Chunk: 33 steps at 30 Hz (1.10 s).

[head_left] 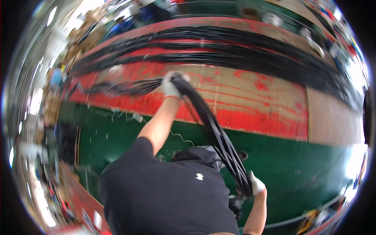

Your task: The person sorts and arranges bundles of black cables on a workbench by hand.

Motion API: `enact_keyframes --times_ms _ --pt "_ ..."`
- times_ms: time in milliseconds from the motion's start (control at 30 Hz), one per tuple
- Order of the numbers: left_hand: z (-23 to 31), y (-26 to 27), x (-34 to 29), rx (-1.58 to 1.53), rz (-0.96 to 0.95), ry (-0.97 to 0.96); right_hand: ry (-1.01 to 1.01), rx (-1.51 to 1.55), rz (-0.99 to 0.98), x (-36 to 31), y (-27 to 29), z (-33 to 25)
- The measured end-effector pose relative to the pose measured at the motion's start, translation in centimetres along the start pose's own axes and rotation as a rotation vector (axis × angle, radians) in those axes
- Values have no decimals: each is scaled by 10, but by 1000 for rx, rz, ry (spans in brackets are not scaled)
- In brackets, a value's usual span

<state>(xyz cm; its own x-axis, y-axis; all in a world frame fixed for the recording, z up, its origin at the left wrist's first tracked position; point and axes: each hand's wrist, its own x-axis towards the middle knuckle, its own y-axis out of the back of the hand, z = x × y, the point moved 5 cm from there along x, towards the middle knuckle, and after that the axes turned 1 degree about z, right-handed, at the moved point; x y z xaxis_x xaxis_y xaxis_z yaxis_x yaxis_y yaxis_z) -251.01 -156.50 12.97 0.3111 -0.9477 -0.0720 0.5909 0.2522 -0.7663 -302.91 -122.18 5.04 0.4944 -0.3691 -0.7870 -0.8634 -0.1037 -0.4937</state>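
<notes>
A long bundle of black cables (209,117) runs slantwise between my two gloved hands. My left hand (171,84), in a white glove, is closed round the bundle over the worn red table (258,119); it is blurred. Past that hand the loose strands (121,88) trail off to the left across the tabletop. Lower down at the right, beside my body, my right hand (256,184), also in a white glove, grips the near end of the bundle. Its fingers are partly hidden behind the strands.
More long black cable bundles (219,58) lie along the far side of the table. A brown board (333,117) covers the table's right end. Below is a green floor (282,168) with a thin white cord (180,136). Boxes (92,39) and clutter stand at the far left.
</notes>
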Motion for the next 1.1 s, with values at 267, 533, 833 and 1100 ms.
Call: enact_keyframes --times_ms 267,533,833,1100 --pt "-238 -132 -56 -637 371 198 69 124 128 -106 212 -67" --pt "-350 -280 -104 -598 351 167 19 124 -167 -186 356 -128" --pt "-582 -468 -196 -54 113 315 252 -607 -222 -277 598 -202" --pt "-741 -641 -262 -460 117 494 99 -210 -408 -456 735 -290"
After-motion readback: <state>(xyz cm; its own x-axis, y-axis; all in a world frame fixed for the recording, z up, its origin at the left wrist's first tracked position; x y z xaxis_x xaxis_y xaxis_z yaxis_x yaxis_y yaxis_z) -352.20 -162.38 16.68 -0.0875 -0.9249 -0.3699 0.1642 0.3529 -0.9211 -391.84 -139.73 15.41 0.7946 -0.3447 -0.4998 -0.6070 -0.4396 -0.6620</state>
